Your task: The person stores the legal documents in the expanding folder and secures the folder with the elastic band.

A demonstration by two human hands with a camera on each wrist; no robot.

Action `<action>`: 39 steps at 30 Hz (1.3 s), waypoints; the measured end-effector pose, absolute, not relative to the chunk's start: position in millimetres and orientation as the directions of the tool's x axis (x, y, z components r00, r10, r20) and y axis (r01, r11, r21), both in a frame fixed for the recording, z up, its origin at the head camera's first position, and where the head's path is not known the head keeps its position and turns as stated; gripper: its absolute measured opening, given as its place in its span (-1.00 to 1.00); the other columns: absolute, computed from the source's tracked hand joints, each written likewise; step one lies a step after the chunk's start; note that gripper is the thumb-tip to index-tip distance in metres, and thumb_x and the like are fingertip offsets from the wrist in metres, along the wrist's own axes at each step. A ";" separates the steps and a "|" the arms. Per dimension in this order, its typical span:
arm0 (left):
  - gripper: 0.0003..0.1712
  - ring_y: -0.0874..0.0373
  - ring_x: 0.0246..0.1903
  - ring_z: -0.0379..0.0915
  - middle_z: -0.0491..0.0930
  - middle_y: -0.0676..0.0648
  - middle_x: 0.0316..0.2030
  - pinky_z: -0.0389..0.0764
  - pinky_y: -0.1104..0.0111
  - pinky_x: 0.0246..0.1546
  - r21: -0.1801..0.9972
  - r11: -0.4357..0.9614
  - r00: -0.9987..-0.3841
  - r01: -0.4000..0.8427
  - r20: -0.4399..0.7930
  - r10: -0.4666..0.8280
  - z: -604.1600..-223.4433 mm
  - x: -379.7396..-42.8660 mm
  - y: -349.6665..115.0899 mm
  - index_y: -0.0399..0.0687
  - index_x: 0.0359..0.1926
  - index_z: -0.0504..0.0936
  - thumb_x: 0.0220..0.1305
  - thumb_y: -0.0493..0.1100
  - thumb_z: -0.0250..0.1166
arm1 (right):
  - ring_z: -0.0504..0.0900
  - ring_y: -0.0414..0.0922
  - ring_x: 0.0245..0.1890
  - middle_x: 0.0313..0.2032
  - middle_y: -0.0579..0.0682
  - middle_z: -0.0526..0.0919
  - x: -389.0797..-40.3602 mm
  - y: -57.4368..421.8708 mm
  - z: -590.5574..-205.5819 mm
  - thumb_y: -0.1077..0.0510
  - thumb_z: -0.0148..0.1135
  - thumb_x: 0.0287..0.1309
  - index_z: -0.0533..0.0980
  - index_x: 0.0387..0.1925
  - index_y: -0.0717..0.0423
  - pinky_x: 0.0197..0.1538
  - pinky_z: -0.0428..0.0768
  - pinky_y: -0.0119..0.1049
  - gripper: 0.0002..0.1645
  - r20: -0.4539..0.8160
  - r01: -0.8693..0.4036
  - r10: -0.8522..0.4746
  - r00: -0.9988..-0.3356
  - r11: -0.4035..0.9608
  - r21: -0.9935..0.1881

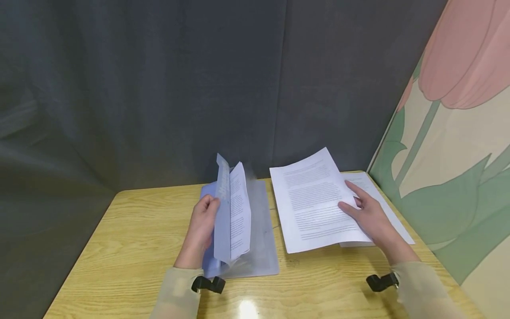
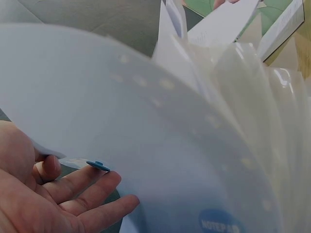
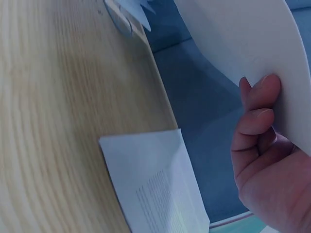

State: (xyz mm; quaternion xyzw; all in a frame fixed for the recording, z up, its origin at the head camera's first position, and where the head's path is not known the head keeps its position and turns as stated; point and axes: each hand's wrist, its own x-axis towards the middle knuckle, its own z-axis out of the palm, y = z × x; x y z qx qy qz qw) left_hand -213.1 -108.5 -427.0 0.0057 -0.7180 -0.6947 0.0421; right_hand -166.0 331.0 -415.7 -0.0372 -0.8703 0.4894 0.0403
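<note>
My left hand (image 1: 203, 217) grips the edge of the translucent blue cover of a document folder (image 1: 222, 217), holding it raised. Printed pages (image 1: 241, 212) stand against that cover, while a clear sleeve (image 1: 264, 230) lies spread to the right. In the left wrist view, the fingers touch the cover near a blue snap button (image 2: 98, 166), and several clear sleeves (image 2: 243, 92) fan out behind. My right hand (image 1: 367, 217) pinches a printed sheet (image 1: 311, 199) by its right edge, tilted above the table. Whether it is one sheet or more, I cannot tell.
Another printed paper (image 1: 392, 212) lies on the wooden table (image 1: 155, 230) at the right, partly under the held sheet. A dark curtain (image 1: 191, 88) hangs behind the table. A wall painted with tulips (image 1: 458, 177) borders the right side.
</note>
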 end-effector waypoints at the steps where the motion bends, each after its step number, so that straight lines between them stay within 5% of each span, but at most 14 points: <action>1: -0.69 0.05 -0.36 0.26 0.28 -0.05 -0.42 0.25 0.33 -0.40 0.998 0.035 -0.996 0.049 0.051 -0.068 -426.9 -213.2 -108.5 -0.11 -0.34 0.36 0.66 -0.16 0.10 | 0.82 0.00 -0.18 0.35 0.48 0.55 -165.9 329.0 -414.4 -0.09 0.29 0.61 -0.04 0.81 -0.19 -0.21 0.75 -0.22 0.01 0.031 0.025 0.102 -0.994 0.510 -0.860; 19: -0.68 0.06 -0.41 0.22 0.25 -0.04 -0.46 0.21 0.32 -0.42 0.997 0.035 -0.995 0.067 0.070 -0.075 -429.1 -214.3 -108.9 -0.10 -0.37 0.35 0.64 -0.18 0.12 | 0.86 0.10 -0.20 0.23 0.34 0.66 -170.6 291.7 -407.4 -0.07 0.37 0.56 0.03 0.79 -0.32 -0.21 0.79 -0.14 0.02 -0.007 0.019 0.030 -1.000 0.413 -0.910; 39: -0.68 0.05 -0.38 0.20 0.24 -0.03 -0.46 0.22 0.30 -0.39 0.997 0.040 -0.995 0.072 0.074 -0.069 -430.2 -216.1 -109.6 -0.10 -0.36 0.34 0.66 -0.18 0.12 | 0.83 0.06 -0.13 0.33 0.35 0.61 -189.1 252.3 -403.8 0.05 0.37 0.56 0.09 0.78 -0.19 -0.15 0.78 -0.15 -0.02 0.010 -0.013 -0.010 -1.000 0.403 -0.915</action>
